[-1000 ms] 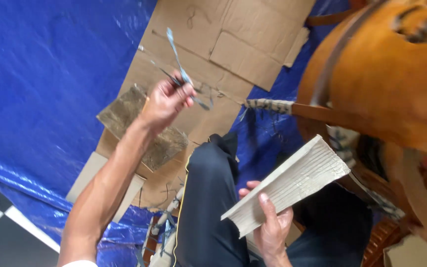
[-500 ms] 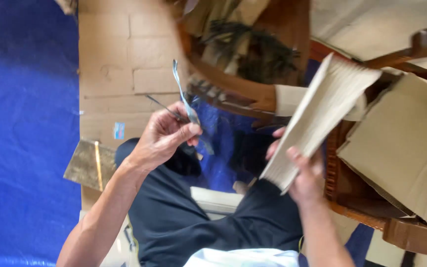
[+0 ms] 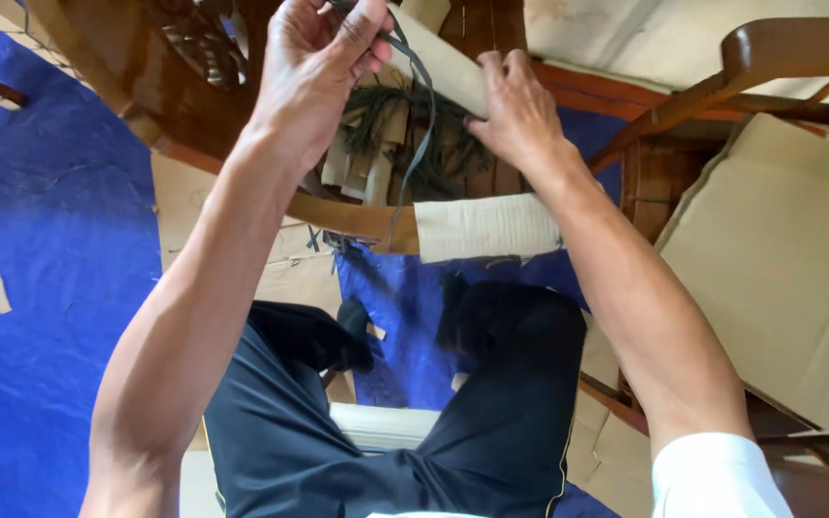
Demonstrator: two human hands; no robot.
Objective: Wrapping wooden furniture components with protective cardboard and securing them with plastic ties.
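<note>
Top centre of frame: left hand [image 3: 314,62] pinched shut on dark strap [image 3: 421,105] hanging down-frame, right hand [image 3: 520,110] just beside, gripping corrugated sheet [image 3: 443,62] over chair frame [image 3: 338,216].

Both bare forearms stretched forward and upward, converging at the top of the view. Left hand [image 3: 314,62] raised, fingers and thumb pinched together. Right hand [image 3: 518,105] just beside it, back upward, fingers curled in a grip.

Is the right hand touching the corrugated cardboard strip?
Touching. The head view shows the right hand with fingers pressed on the corrugated cardboard strip, no gap between them.
</note>
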